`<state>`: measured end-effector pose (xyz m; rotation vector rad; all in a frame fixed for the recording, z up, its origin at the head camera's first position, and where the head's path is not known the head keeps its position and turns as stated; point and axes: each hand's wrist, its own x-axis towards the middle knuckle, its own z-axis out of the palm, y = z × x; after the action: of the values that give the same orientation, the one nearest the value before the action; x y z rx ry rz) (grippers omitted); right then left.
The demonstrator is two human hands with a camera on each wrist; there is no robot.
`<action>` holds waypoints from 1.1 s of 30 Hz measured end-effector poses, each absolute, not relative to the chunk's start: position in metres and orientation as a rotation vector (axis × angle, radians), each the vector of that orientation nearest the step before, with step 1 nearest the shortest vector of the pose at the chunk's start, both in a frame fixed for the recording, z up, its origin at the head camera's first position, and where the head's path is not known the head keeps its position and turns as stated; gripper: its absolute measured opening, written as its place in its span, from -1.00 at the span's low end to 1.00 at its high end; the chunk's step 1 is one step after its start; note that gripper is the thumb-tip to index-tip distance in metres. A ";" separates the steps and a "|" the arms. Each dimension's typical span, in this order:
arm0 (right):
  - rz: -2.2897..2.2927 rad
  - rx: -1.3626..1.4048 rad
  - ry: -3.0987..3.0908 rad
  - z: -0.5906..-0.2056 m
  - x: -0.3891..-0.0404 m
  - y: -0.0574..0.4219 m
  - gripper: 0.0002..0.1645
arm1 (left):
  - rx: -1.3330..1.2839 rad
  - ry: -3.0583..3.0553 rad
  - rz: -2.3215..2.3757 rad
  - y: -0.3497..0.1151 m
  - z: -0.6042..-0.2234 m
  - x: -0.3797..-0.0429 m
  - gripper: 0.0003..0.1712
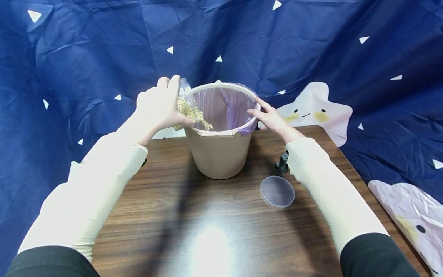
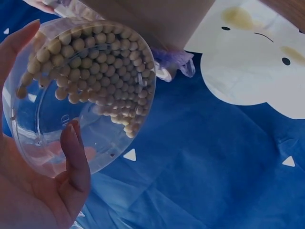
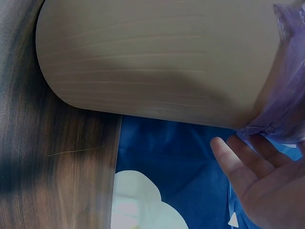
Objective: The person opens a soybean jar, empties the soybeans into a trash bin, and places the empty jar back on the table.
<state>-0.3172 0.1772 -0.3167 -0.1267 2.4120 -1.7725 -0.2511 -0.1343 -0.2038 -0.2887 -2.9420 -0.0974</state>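
Note:
My left hand (image 1: 157, 105) grips a clear round plastic tub (image 2: 95, 157) of soybeans (image 2: 102, 74), thumb against its base. The tub tilts on its side at the left rim of a beige trash can (image 1: 221, 154). Some soybeans spill from its mouth into the can. A thin purple garbage bag (image 1: 235, 104) lines the can and folds over its rim at the right. There my right hand (image 1: 273, 117) holds the rim, with fingers outside against the can and bag, as the right wrist view shows (image 3: 259, 176). The can's bottom is hidden.
A clear round lid (image 1: 277, 191) lies on the brown wooden table (image 1: 149, 215), right of the can. Beside the right sleeve is a small dark device (image 1: 282, 163). Behind the table hangs a blue cloth (image 1: 114, 46) with white triangles and star faces.

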 end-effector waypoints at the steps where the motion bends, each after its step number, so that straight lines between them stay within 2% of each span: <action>1: -1.773 -0.129 2.412 -0.317 -0.317 0.177 -0.12 | -0.292 -2.941 -0.095 -0.134 -0.204 -0.251 0.43; 33: -1.777 -0.133 2.408 -0.319 -0.318 0.179 -0.12 | -0.353 -2.872 -0.065 -0.135 -0.208 -0.254 0.34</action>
<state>-0.3183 0.1787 -0.3188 -0.1329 2.4077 -1.7769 -0.2541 -0.1347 -0.2083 -0.3525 -2.8722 -0.0652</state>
